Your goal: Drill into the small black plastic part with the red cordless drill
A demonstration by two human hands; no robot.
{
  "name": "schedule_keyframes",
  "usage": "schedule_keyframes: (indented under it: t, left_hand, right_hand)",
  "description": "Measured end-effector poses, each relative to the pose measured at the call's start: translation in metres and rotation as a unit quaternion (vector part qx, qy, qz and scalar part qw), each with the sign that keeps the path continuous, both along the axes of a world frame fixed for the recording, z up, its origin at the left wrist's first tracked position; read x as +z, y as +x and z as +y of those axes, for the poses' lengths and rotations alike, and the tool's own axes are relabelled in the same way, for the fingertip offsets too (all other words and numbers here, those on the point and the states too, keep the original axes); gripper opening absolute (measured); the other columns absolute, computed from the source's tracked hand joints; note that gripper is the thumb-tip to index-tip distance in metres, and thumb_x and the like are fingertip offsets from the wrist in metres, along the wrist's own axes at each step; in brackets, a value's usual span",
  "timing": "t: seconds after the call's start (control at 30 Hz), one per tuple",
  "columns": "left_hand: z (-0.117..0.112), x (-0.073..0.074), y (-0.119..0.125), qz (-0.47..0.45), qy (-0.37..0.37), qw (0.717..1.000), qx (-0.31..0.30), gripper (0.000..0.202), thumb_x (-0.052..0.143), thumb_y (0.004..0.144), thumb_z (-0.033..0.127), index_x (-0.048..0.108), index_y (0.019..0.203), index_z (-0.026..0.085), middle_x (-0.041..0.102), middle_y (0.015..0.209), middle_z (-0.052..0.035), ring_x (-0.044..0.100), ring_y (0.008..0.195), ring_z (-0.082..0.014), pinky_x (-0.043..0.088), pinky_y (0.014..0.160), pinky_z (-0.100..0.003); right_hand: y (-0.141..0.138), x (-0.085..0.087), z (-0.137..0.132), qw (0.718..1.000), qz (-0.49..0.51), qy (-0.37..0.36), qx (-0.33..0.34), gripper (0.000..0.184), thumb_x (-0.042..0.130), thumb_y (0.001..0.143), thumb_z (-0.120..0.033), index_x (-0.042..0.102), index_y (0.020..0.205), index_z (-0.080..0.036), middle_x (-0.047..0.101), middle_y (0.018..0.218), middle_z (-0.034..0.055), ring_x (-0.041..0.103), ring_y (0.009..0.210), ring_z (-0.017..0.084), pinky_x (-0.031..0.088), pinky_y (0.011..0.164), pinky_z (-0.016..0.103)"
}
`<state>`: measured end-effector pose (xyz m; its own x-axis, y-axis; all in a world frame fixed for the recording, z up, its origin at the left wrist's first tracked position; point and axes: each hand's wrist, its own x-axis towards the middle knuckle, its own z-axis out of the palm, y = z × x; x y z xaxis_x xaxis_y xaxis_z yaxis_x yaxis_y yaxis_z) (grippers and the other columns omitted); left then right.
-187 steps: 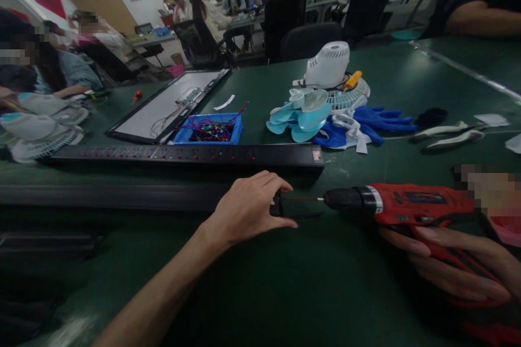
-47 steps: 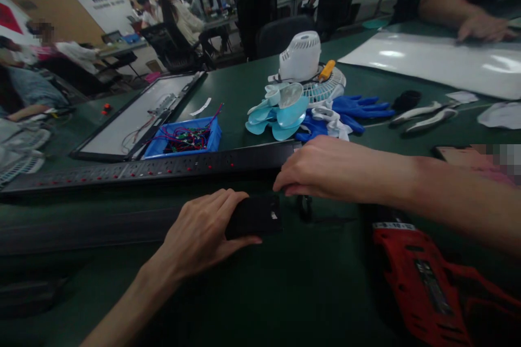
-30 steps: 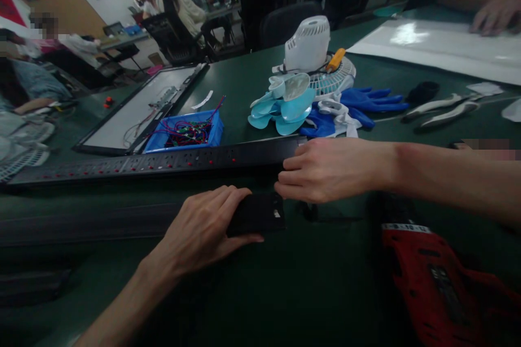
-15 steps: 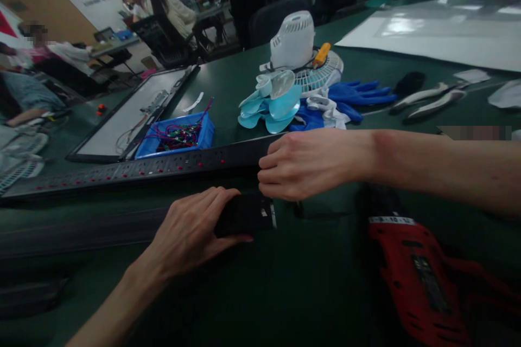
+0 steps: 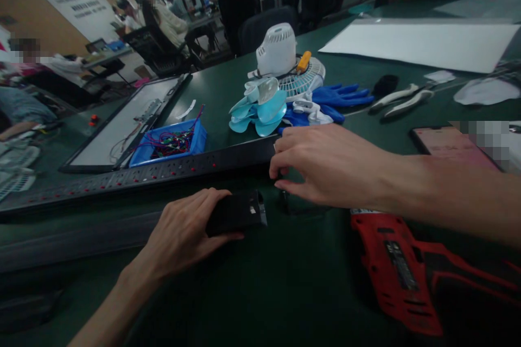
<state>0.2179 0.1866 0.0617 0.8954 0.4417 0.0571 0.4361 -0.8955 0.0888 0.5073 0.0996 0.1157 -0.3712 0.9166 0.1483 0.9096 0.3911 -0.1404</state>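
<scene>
My left hand (image 5: 189,219) is wrapped round a long black bar (image 5: 238,211) near its right end, thumb along the near side. The bar's end looks hollow, with a small pale mark close to it. My right hand (image 5: 325,165) is over the table just right of that end, its fingers curled and the thumb apart from them. Below the right thumb lies a small dark piece (image 5: 287,203), too dim to name. A red power drill (image 5: 396,271) lies to the right, partly behind my right forearm.
Beyond my hands runs a long black power strip (image 5: 175,171). Behind it are a blue bin of wires (image 5: 199,138), a framed panel (image 5: 118,119), light-blue fan blades (image 5: 260,111), blue gloves (image 5: 342,96), pliers (image 5: 407,102) and a phone (image 5: 453,146). Several people sit further off.
My right hand has drawn back to the right from the bar's end, and its thumb has come apart from the fingers. My left hand keeps its hold. The view has shifted slightly.
</scene>
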Motion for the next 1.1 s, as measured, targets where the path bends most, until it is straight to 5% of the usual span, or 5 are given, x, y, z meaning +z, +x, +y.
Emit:
schedule_keyframes:
  t: [0.33, 0.97, 1.1]
  left_hand:
    - [-0.001, -0.002, 0.001, 0.001, 0.011, 1.000, -0.010, 0.059, 0.073, 0.088, 0.057, 0.049, 0.129, 0.022, 0.070, 0.112, -0.0095, 0.072, 0.093, -0.0282, 0.055, 0.074, -0.037]
    - [-0.002, -0.001, 0.001, 0.009, 0.002, 1.000, 0.000, 0.061, 0.076, 0.086, 0.057, 0.049, 0.130, 0.022, 0.069, 0.113, -0.0085, 0.071, 0.096, -0.0287, 0.054, 0.077, -0.038]
    - [-0.002, -0.001, 0.000, 0.009, 0.009, 1.000, 0.002, 0.062, 0.076, 0.086, 0.056, 0.049, 0.130, 0.023, 0.069, 0.115, -0.0090, 0.072, 0.097, -0.0293, 0.055, 0.077, -0.038]
  right_hand:
    - [-0.044, -0.023, 0.021, 0.998, -0.048, -0.019, 0.020, 0.012, 0.070, 0.084, -0.018, 0.079, 0.076, -0.017, 0.077, 0.076, 0.0082, 0.068, 0.084, 0.028, 0.042, 0.077, 0.042]
    - [-0.032, -0.012, 0.013, 0.994, -0.093, -0.047, -0.012, 0.010, 0.076, 0.081, -0.025, 0.080, 0.087, -0.019, 0.078, 0.083, 0.0101, 0.071, 0.086, 0.031, 0.044, 0.079, 0.042]
    - [-0.033, -0.016, 0.014, 0.995, -0.093, -0.029, 0.004, 0.014, 0.068, 0.082, -0.013, 0.077, 0.074, -0.019, 0.076, 0.075, 0.0087, 0.071, 0.078, 0.028, 0.044, 0.076, 0.041]
